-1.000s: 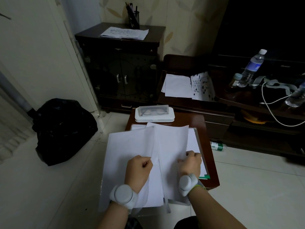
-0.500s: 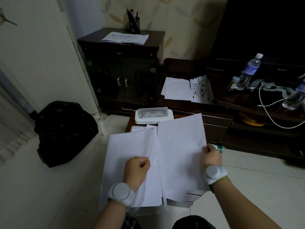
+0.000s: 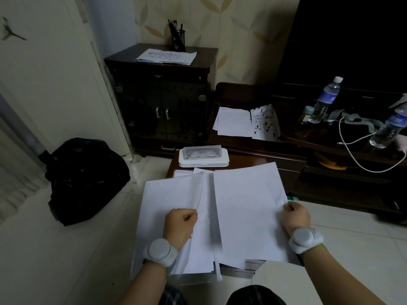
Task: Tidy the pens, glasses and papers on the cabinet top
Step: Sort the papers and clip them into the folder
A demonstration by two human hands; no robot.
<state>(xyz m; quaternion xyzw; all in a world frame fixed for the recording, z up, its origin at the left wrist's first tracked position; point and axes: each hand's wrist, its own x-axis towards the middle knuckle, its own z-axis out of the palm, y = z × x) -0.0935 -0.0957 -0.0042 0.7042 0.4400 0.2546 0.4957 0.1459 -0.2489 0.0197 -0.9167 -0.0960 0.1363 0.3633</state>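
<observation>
- Two stacks of papers (image 3: 174, 194) hide most of the small desk (image 3: 242, 160).
- Left hand (image 3: 179, 225) fingers grip one stack; right hand (image 3: 295, 217), now further right, pinches a sheet (image 3: 246, 208).

Glasses case (image 3: 203, 156) on stool (image 3: 253, 161) behind papers (image 3: 246, 208); cabinet (image 3: 163, 100) beyond.

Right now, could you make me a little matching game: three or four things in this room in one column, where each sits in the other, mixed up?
Things:
1. pen holder
2. glasses case
3. black bag
4. upright water bottle

Places:
A. on the floor by the door
B. on the low table beyond the held papers
C. on the long dark unit, right
D. at the back of the cabinet top

Pairs: 1-D, 2-B, 3-A, 4-C
</observation>
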